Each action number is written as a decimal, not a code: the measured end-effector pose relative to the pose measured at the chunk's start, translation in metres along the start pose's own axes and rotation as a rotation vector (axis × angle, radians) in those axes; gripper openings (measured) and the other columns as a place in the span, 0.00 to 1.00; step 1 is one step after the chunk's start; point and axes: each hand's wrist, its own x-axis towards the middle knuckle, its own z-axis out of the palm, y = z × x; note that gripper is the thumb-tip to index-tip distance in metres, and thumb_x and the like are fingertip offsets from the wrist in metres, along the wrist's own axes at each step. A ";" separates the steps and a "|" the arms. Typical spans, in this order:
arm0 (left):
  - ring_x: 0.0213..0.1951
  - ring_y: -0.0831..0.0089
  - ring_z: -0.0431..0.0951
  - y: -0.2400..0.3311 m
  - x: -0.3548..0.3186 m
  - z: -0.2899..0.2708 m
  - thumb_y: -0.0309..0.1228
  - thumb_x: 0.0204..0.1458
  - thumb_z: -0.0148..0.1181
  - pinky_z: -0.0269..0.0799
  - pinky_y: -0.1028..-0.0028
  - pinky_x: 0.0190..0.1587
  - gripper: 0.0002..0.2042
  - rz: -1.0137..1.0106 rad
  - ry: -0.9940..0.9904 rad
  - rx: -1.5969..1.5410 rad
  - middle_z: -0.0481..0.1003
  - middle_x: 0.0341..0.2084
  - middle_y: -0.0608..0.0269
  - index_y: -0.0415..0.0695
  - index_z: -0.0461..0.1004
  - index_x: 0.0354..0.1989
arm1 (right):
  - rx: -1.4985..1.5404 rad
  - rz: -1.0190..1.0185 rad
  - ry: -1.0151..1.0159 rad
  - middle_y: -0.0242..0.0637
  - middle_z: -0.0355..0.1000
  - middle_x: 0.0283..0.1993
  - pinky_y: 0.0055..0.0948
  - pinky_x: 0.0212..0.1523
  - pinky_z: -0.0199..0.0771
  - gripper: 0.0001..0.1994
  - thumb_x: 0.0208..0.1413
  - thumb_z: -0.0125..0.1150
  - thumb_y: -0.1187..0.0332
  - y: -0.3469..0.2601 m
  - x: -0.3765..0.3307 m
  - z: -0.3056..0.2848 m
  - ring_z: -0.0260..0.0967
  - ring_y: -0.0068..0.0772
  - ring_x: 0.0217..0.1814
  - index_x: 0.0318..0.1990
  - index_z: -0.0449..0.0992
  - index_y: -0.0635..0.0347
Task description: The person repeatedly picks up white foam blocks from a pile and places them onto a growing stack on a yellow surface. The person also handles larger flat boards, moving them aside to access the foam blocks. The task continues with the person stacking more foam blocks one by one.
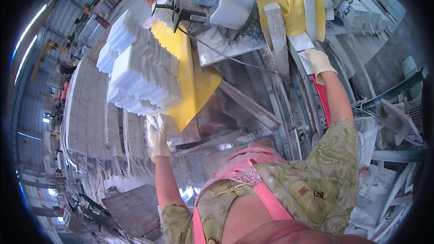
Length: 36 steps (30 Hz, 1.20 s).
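Both my hands wear pale cream gloves. My left hand is closed on a small white tile at the near end of a tall stack of white stone tiles. The stack stands against a yellow sheet. My right hand reaches forward and grips the side of a white tile lying on a narrow rail. A red strip runs along the rail under my right wrist. The fingertips of my right hand are partly hidden.
Left of the tile stack stand rows of grey-white slabs. Another yellow sheet hangs over the far end of the rail, beside upright timber posts. A dark cable crosses the middle. Stone scraps litter the right side.
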 end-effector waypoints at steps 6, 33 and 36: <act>0.54 0.52 0.76 -0.006 0.004 0.002 0.42 0.46 0.72 0.71 0.63 0.56 0.43 0.033 -0.034 -0.101 0.73 0.54 0.38 0.29 0.59 0.67 | 0.413 0.349 -0.091 0.51 0.75 0.57 0.46 0.58 0.72 0.22 0.63 0.49 0.54 -0.006 -0.018 -0.004 0.73 0.54 0.59 0.51 0.80 0.60; 0.56 0.57 0.72 0.035 -0.033 -0.006 0.39 0.53 0.65 0.66 0.62 0.59 0.37 0.039 -0.141 -0.181 0.70 0.56 0.44 0.31 0.59 0.67 | 0.039 -0.105 -0.113 0.52 0.54 0.75 0.43 0.76 0.51 0.48 0.41 0.75 0.70 -0.006 -0.190 -0.010 0.48 0.48 0.79 0.72 0.55 0.65; 0.56 0.57 0.72 0.032 -0.028 -0.004 0.39 0.54 0.65 0.66 0.62 0.60 0.36 0.044 -0.137 -0.170 0.70 0.56 0.44 0.31 0.58 0.67 | 0.040 -0.060 -0.300 0.51 0.47 0.78 0.50 0.75 0.51 0.51 0.41 0.75 0.70 -0.008 -0.186 -0.022 0.44 0.48 0.81 0.73 0.50 0.63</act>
